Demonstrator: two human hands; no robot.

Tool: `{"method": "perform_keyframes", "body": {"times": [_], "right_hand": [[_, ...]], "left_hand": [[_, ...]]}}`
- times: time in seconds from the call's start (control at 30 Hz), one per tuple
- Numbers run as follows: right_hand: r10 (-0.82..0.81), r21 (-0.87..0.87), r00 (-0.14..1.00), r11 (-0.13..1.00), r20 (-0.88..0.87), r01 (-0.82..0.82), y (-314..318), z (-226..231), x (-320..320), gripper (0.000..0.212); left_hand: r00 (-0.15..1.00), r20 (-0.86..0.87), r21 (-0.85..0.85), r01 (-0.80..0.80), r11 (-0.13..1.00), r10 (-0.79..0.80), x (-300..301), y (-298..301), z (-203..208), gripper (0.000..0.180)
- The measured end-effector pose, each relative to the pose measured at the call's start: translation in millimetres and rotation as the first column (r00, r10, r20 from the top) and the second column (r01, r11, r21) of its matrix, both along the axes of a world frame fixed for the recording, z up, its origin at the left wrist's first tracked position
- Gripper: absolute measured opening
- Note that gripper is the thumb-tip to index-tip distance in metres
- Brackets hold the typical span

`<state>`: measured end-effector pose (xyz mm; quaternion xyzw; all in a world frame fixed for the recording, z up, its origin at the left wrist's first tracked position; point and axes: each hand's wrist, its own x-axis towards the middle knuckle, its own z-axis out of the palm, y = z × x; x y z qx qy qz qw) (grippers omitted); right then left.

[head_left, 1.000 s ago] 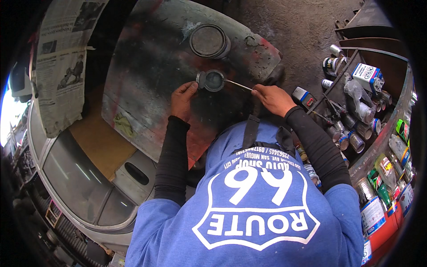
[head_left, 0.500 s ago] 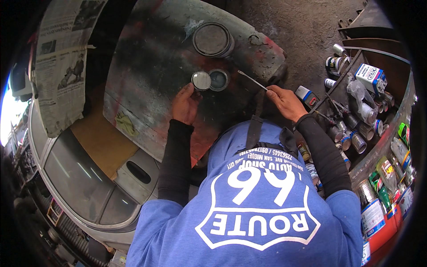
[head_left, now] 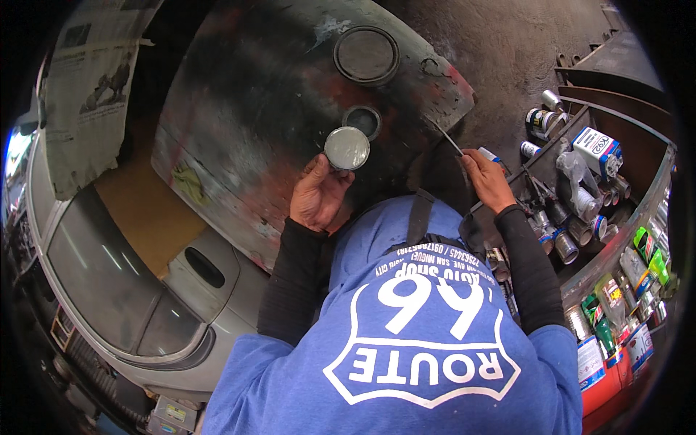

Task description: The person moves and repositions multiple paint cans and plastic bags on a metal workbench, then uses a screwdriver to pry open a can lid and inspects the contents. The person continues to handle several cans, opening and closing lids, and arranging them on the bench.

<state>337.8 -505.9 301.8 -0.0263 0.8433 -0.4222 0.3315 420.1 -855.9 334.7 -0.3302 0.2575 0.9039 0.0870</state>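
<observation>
My left hand (head_left: 319,191) is closed around the edge of a round metal can lid (head_left: 347,148), its pale, smeared face turned up. Just beyond the lid stands a small open can (head_left: 370,116), partly covered by it in this view; greyish contents show inside. My right hand (head_left: 489,178), off to the right, grips a thin metal rod (head_left: 451,139) whose tip points toward the far left. The rod's grip end is hidden in my fingers. Farther away sits a larger can (head_left: 366,56) with a dark top. Both cans rest on a stained dark panel (head_left: 246,109).
A metal bin (head_left: 623,101) on the right holds several cans and a white-and-blue rectangular tin (head_left: 598,148). Bottles (head_left: 613,290) stand nearer on that side. To the left is a grey car (head_left: 109,268), with newspaper (head_left: 90,94) hanging above. A crumpled cloth (head_left: 190,185) lies on the panel.
My left hand has brought the lid nearer to me, away from the small can, showing more of its face. My right hand has shifted slightly right with the rod. The view has moved a little.
</observation>
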Motion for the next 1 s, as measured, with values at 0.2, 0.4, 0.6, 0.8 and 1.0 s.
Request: {"method": "perform_keyframes", "body": {"times": [0.2,0.4,0.6,0.8,1.0], "right_hand": [[0.0,0.044,1.0,0.999,-0.004,0.0,2,2,-1,0.049],[0.028,0.05,0.999,0.998,-0.024,-0.026,0,0,2,0.05],[0.029,0.062,1.0,0.998,0.006,-0.029,-4,6,1,0.048],[0.01,0.092,0.998,0.996,0.061,-0.016,-8,12,-2,0.045],[0.073,0.043,0.997,0.996,-0.014,-0.072,-15,18,-6,0.042]], "left_hand": [[0.996,0.057,-0.012,-0.073,0.997,0.074,8,-13,-17,0.018],[0.991,0.071,-0.022,-0.114,0.993,0.115,15,-21,-29,0.015],[0.99,0.069,-0.013,-0.124,0.992,0.124,18,-21,-38,0.013],[0.99,0.068,0.017,-0.124,0.992,0.122,15,-20,-49,0.013],[0.994,0.041,0.045,-0.106,0.993,0.105,13,-20,-55,0.011]]}}
